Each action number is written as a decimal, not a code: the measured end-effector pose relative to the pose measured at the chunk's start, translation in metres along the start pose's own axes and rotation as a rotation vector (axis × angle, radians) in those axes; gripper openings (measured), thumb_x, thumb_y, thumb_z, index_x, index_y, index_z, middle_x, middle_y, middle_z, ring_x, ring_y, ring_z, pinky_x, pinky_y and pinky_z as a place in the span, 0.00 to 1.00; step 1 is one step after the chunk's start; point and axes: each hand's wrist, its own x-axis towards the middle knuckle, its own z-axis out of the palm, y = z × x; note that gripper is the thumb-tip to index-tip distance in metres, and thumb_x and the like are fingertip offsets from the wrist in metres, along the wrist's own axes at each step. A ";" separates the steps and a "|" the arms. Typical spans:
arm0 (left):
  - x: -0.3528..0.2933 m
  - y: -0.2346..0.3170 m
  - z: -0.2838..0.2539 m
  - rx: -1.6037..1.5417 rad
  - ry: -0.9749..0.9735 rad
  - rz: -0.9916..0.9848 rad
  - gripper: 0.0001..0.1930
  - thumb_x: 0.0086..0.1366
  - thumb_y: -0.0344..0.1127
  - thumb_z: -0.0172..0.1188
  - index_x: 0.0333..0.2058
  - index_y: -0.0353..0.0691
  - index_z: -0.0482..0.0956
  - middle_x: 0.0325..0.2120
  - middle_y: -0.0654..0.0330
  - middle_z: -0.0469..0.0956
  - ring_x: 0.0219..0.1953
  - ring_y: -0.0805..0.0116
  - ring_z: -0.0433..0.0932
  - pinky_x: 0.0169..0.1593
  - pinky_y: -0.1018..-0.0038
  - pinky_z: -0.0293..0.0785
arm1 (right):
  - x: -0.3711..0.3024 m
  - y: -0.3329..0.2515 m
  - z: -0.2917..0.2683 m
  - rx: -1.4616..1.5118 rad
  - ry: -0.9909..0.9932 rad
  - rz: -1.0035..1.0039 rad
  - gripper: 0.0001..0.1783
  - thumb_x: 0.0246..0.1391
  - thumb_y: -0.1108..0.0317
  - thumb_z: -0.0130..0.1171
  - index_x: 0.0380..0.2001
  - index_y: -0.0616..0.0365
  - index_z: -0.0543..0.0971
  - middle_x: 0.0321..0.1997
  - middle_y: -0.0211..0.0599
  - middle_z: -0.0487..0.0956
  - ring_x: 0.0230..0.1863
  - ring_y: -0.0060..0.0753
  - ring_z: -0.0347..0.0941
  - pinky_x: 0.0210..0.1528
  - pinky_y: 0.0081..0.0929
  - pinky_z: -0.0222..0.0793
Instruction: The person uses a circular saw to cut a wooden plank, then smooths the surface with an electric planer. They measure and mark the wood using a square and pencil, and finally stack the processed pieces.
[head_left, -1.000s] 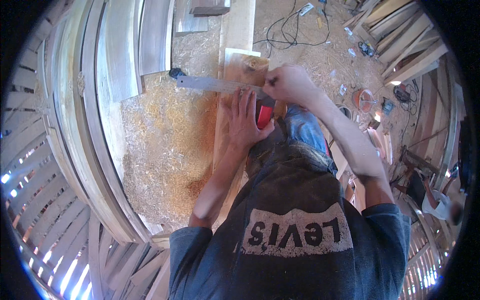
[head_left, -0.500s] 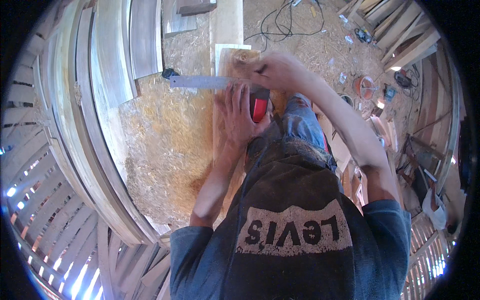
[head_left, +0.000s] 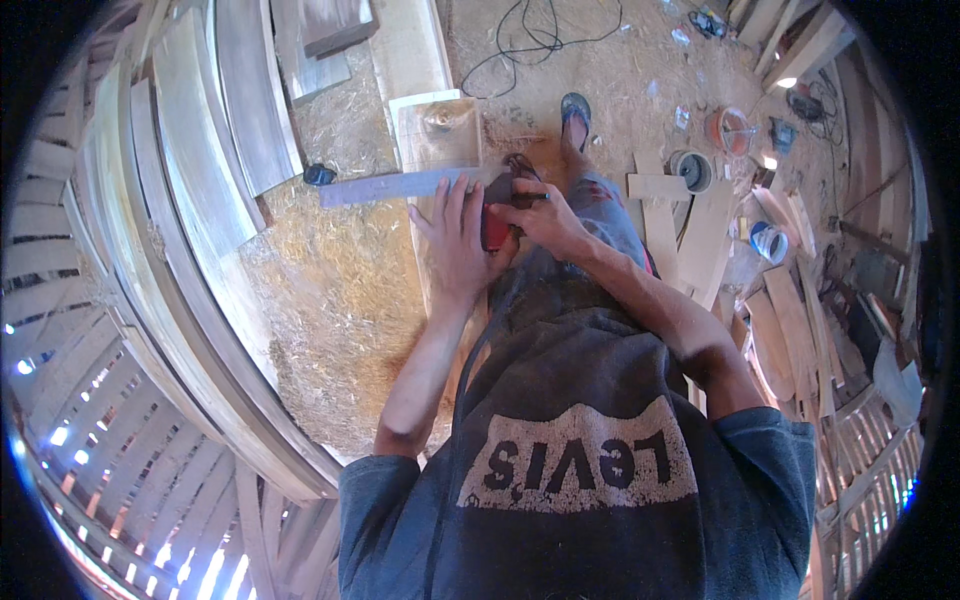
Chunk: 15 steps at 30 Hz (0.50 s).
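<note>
A wooden board with a dark knot lies in front of my body. Across it runs the long metal blade of a square, its end sticking out past the board's left side. The square's red stock shows between my hands. My left hand spreads its fingers up to the blade, the thumb side against the stock, holding the square on the board. Just right of the stock, my right hand is closed in a pinch on a short dark stick, like a pencil; its tip is hard to make out.
Long planks lie stacked at the left. A black cable curls on the sawdust-covered floor ahead. To the right are an orange bucket, a grey pot, a white-and-blue tub and loose boards.
My right hand has drawn back toward my body, from over the board to beside the red stock. My left hand stays on the square. The view has shifted, and a foot now shows.
</note>
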 end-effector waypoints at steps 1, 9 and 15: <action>-0.004 0.000 0.002 0.017 0.020 0.023 0.47 0.54 0.53 0.72 0.69 0.43 0.64 0.71 0.53 0.61 0.76 0.45 0.53 0.71 0.23 0.33 | -0.001 0.003 -0.001 -0.004 -0.021 0.008 0.18 0.60 0.70 0.70 0.50 0.67 0.81 0.42 0.36 0.86 0.45 0.25 0.81 0.47 0.25 0.80; -0.006 0.003 0.009 0.041 0.048 0.031 0.46 0.56 0.49 0.71 0.71 0.44 0.63 0.74 0.54 0.61 0.77 0.45 0.54 0.72 0.27 0.30 | -0.003 0.011 -0.003 -0.311 0.003 -0.258 0.15 0.60 0.71 0.69 0.48 0.67 0.83 0.43 0.37 0.86 0.44 0.23 0.81 0.48 0.25 0.78; -0.005 0.006 0.008 0.063 0.024 0.011 0.48 0.56 0.49 0.72 0.73 0.42 0.62 0.76 0.54 0.58 0.78 0.45 0.51 0.72 0.28 0.28 | 0.005 0.016 -0.002 -0.096 0.024 -0.025 0.13 0.61 0.73 0.67 0.48 0.67 0.83 0.44 0.33 0.86 0.47 0.21 0.80 0.50 0.22 0.77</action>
